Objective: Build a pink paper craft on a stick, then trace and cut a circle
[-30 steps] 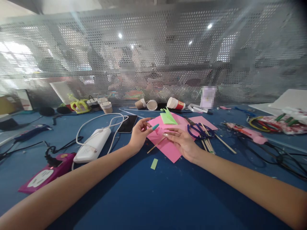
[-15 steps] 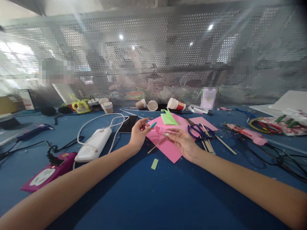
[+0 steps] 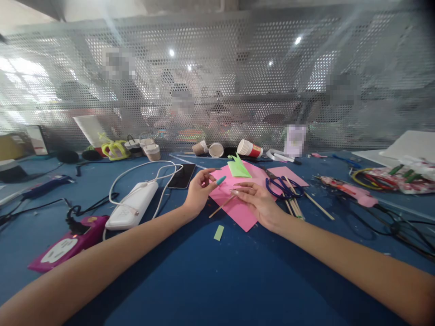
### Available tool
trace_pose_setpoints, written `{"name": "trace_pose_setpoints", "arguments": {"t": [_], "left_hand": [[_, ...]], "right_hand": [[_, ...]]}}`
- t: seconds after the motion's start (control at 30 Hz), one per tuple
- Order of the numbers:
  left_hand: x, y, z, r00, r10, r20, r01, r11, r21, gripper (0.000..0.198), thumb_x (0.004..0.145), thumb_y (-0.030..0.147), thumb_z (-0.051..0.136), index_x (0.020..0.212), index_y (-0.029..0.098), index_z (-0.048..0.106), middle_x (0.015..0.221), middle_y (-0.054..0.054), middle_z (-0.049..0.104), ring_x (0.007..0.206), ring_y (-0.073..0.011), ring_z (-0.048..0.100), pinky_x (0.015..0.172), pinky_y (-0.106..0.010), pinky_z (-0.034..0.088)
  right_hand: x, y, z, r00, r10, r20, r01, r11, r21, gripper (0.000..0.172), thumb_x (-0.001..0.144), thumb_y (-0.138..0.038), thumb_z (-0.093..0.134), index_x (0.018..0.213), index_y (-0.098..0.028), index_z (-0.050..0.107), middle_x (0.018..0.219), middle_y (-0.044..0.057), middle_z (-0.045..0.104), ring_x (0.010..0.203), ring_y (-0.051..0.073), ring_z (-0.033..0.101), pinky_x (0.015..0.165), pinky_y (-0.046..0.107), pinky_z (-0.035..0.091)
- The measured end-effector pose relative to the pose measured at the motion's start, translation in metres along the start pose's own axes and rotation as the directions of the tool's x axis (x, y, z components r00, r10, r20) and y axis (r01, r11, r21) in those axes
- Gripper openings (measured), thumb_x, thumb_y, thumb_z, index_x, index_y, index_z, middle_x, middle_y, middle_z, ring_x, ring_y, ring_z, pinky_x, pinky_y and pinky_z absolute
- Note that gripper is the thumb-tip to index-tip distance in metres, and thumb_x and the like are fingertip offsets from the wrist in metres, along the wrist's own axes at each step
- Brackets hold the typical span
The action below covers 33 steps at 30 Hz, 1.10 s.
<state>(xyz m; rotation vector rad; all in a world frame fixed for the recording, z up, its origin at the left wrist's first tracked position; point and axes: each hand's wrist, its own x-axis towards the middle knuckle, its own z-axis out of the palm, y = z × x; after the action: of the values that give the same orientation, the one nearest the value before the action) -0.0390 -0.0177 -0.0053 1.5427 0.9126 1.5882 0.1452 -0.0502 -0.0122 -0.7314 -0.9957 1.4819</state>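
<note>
My right hand (image 3: 260,203) is closed, its fingertips pinching a thin wooden stick (image 3: 217,211) that slants down to the left over the pink paper (image 3: 243,217). Opposite it, my left hand (image 3: 200,190) has curled fingers, with its teal-nailed thumb pointing toward the right fingertips. Anything in that grip blends into the pink behind, and I cannot make it out. Just beyond both hands a folded light-green paper piece (image 3: 239,169) rests on the pink paper. A small green paper strip (image 3: 219,232) lies nearer me on the blue table (image 3: 217,285).
Blue-handled scissors (image 3: 284,187) and several wooden sticks (image 3: 317,206) lie right of my right hand. Farther right is a pink glue gun (image 3: 353,192). A white power bank (image 3: 133,206), a phone (image 3: 182,175) and a purple power strip (image 3: 71,244) sit left. Paper cups (image 3: 249,148) line the back.
My left thumb has shifted slightly right, toward my right fingertips. A small pink piece seen near that thumb before no longer stands out. My right hand and the stick have barely moved.
</note>
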Motion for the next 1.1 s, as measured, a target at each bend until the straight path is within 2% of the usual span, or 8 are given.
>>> {"name": "trace_pose_setpoints", "arguments": {"t": [0.2,0.33,0.57,0.7,0.8,0.9,1.0,1.1], "left_hand": [[0.003,-0.001,-0.001,0.989,-0.049,-0.137,0.042,0.998,-0.055,0.04,0.062,0.03,0.077,0.095,0.016,0.06,0.067,0.004,0.054,0.061,-0.0089,0.047,0.06,-0.024,0.036],[0.003,-0.001,-0.002,0.983,-0.064,-0.172,0.058,0.997,-0.041,0.041,0.061,0.029,0.077,0.095,0.016,0.06,0.067,0.004,0.056,0.061,-0.0092,0.048,0.062,-0.025,0.037],[0.004,-0.004,-0.003,0.973,-0.043,-0.225,0.046,0.999,0.009,0.037,0.063,0.028,0.076,0.095,0.016,0.061,0.065,0.005,0.054,0.057,-0.0085,0.046,0.058,-0.024,0.035],[0.003,-0.002,-0.002,0.976,-0.069,-0.204,0.067,0.998,-0.019,0.037,0.061,0.027,0.077,0.093,0.015,0.063,0.063,0.005,0.054,0.057,-0.0075,0.045,0.057,-0.023,0.035],[0.003,0.001,0.0,0.985,-0.128,-0.117,0.114,0.986,-0.119,0.041,0.059,0.03,0.079,0.093,0.015,0.063,0.065,0.005,0.055,0.058,-0.0069,0.047,0.058,-0.022,0.037],[0.002,0.002,0.001,0.98,-0.193,-0.05,0.181,0.965,-0.19,0.045,0.056,0.033,0.081,0.093,0.016,0.063,0.066,0.004,0.057,0.059,-0.0072,0.049,0.058,-0.022,0.039],[0.001,0.002,0.001,0.979,-0.202,-0.02,0.195,0.963,-0.187,0.046,0.057,0.035,0.081,0.094,0.017,0.063,0.067,0.003,0.057,0.06,-0.0082,0.051,0.058,-0.022,0.04],[-0.001,0.003,0.002,0.988,-0.133,0.085,0.144,0.979,-0.147,0.043,0.061,0.032,0.08,0.098,0.017,0.063,0.067,0.003,0.056,0.061,-0.008,0.05,0.058,-0.022,0.04]], "right_hand": [[0.002,0.0,-0.001,0.999,-0.006,-0.034,0.007,1.0,0.028,0.039,0.052,-0.02,0.085,0.083,-0.019,0.061,0.088,0.003,0.072,0.096,0.022,0.067,0.102,0.04,0.046],[0.003,0.002,-0.002,0.998,-0.033,-0.053,0.035,0.999,0.037,0.04,0.052,-0.019,0.085,0.083,-0.019,0.059,0.088,0.003,0.072,0.095,0.023,0.068,0.102,0.041,0.046],[0.006,0.008,-0.008,0.995,-0.087,-0.042,0.085,0.995,-0.057,0.042,0.054,-0.024,0.084,0.088,-0.019,0.058,0.09,0.004,0.071,0.093,0.022,0.068,0.097,0.042,0.049],[0.006,0.01,-0.008,0.994,-0.101,-0.041,0.099,0.993,-0.058,0.041,0.056,-0.023,0.082,0.088,-0.019,0.058,0.086,0.002,0.07,0.088,0.021,0.068,0.096,0.043,0.049],[0.004,0.005,-0.007,0.982,-0.188,-0.025,0.182,0.971,-0.156,0.036,0.062,-0.026,0.078,0.091,-0.02,0.058,0.088,0.003,0.068,0.087,0.02,0.067,0.092,0.042,0.05],[0.001,-0.006,-0.007,0.942,-0.321,0.094,0.331,0.85,-0.41,0.034,0.069,-0.03,0.073,0.098,-0.021,0.059,0.104,0.007,0.066,0.091,0.02,0.064,0.088,0.041,0.052],[-0.003,-0.015,-0.008,0.857,-0.415,0.306,0.507,0.569,-0.647,0.037,0.074,-0.028,0.069,0.109,-0.023,0.059,0.118,0.008,0.062,0.104,0.023,0.059,0.093,0.044,0.049],[-0.005,-0.014,-0.011,0.747,-0.451,0.488,0.639,0.283,-0.715,0.041,0.083,-0.023,0.059,0.123,-0.024,0.055,0.122,0.008,0.06,0.115,0.024,0.053,0.1,0.047,0.044]]}}
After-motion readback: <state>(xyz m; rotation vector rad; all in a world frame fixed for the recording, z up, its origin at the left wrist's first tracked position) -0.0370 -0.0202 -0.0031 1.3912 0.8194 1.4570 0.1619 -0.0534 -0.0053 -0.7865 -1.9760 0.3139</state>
